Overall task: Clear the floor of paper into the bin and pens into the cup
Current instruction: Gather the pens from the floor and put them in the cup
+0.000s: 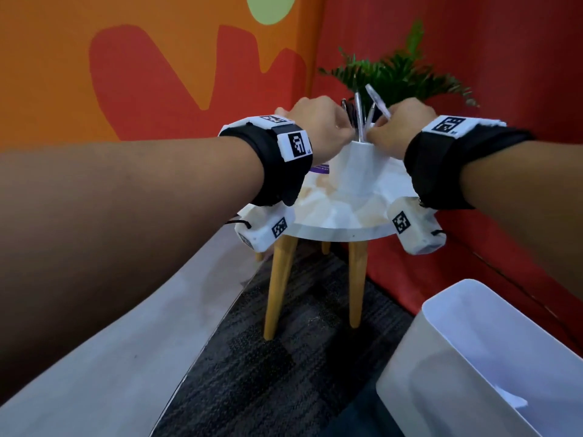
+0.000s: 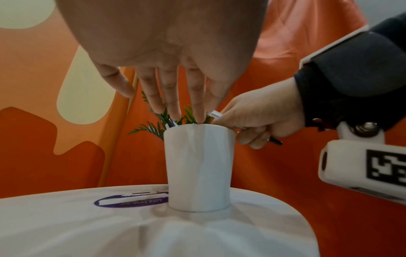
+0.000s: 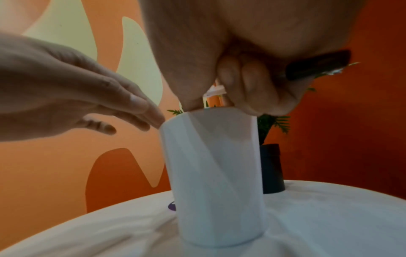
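A white cup (image 1: 358, 162) stands on a small round white table (image 1: 340, 228) with several pens (image 1: 359, 115) upright in it. My right hand (image 1: 378, 127) is curled just over the cup's right rim. It grips a white pen (image 1: 377, 100) and a dark pen (image 3: 318, 64) that sticks out behind the palm. My left hand (image 2: 180, 113) reaches down with straight fingers, the tips touching the pens at the rim of the cup (image 2: 198, 167). A white bin (image 1: 448, 357) at lower right holds a piece of paper (image 1: 511, 400).
A green plant (image 1: 397, 74) in a dark pot (image 3: 271, 167) stands behind the cup. A purple sticker (image 2: 123, 202) lies on the tabletop. Dark carpet (image 1: 284, 357) runs under the table's wooden legs (image 1: 277, 285). Orange and red walls close the corner.
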Demonstrator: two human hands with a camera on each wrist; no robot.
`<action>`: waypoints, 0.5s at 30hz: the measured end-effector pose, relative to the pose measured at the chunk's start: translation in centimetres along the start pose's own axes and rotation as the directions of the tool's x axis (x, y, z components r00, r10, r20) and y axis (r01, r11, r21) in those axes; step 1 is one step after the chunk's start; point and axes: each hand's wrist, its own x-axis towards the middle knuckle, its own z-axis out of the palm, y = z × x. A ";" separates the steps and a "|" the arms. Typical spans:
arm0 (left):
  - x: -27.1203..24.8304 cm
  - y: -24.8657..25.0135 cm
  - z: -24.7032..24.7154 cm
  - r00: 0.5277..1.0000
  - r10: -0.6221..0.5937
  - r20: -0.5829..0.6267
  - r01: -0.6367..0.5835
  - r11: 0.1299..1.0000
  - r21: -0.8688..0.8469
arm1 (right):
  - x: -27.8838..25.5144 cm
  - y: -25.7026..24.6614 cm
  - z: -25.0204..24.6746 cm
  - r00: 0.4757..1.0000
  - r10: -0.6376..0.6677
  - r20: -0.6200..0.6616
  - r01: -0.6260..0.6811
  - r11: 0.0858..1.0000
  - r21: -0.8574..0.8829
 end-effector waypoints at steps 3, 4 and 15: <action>-0.9 -0.6 -0.5 0.999 0.032 -0.008 -0.033 0.999 -0.040 | 0.3 -0.4 0.2 0.997 -0.002 -0.079 0.005 0.999 0.042; -1.1 -0.8 -0.6 0.999 0.036 -0.008 -0.037 0.998 -0.052 | 0.4 -0.8 0.2 0.991 -0.018 -0.132 0.031 0.994 0.101; -2.8 -2.1 0.7 0.991 0.134 -0.008 -0.135 0.990 -0.043 | 0.9 -3.0 1.4 0.980 -0.102 -0.171 0.112 0.993 0.048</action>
